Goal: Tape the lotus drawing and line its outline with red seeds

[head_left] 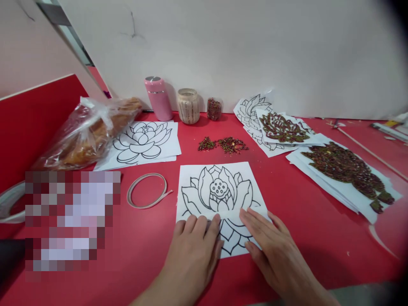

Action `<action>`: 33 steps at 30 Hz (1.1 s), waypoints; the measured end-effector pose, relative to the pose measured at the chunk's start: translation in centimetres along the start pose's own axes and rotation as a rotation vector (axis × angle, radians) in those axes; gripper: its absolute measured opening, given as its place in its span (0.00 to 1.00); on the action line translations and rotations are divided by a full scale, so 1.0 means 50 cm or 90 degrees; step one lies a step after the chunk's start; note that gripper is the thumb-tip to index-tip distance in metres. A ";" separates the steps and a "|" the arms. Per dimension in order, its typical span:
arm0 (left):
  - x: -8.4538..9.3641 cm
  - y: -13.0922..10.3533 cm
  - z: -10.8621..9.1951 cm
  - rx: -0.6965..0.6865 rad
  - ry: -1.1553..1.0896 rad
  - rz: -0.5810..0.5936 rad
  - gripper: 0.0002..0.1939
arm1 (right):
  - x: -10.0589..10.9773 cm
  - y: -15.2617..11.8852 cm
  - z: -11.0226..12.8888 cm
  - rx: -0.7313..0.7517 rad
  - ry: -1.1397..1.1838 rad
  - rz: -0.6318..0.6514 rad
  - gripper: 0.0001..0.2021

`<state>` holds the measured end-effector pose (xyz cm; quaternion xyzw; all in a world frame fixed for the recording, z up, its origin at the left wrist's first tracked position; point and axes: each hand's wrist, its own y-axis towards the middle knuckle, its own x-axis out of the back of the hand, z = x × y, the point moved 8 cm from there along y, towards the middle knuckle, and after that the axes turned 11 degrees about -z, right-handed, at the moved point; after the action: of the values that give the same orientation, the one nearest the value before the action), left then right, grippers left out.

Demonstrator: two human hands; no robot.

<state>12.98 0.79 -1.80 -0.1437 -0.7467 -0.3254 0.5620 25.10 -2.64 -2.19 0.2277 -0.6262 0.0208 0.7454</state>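
Observation:
A white sheet with a black-outlined lotus drawing (219, 187) lies flat on the table before me. A pale band crosses the drawing at mid-height; whether it is a tape strip or a fold I cannot tell. My left hand (194, 246) rests on the sheet's lower left, fingers slightly bent and pressing down, with the index fingertip at the band. On the lower right lies my right hand (270, 246), its fingers stretched out flat along the same band. Neither hand grips anything. Both hide parts of the lower petals.
Bean piles (219, 145) lie beyond the sheet. Behind stand a pink flask (158, 100), a ribbed jar (188, 106) and a bean jar (214, 109). Bean-covered sheets (344, 174) are at right. A tape coil (130, 193), lotus sheets (143, 144) and a plastic bag (92, 131) are left.

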 end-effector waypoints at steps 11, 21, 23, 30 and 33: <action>0.038 -0.033 0.051 0.008 0.082 -0.079 0.17 | 0.027 -0.047 -0.053 -0.117 -0.090 -0.107 0.25; 0.068 -0.023 0.019 -0.021 0.046 -0.153 0.15 | 0.041 -0.011 -0.008 -0.088 0.001 -0.125 0.24; 0.048 -0.008 -0.008 -0.036 0.028 -0.108 0.16 | 0.023 0.017 0.031 -0.028 0.040 -0.076 0.24; 0.012 -0.007 -0.010 -0.027 0.080 -0.046 0.18 | -0.001 0.025 0.033 -0.001 0.001 -0.075 0.24; 0.029 -0.024 0.018 -0.008 0.090 -0.070 0.18 | 0.008 -0.004 -0.005 -0.043 -0.033 -0.080 0.25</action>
<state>11.15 0.26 -1.00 -0.0822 -0.7100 -0.3697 0.5937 25.46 -2.83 -1.92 0.2414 -0.6299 -0.0528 0.7363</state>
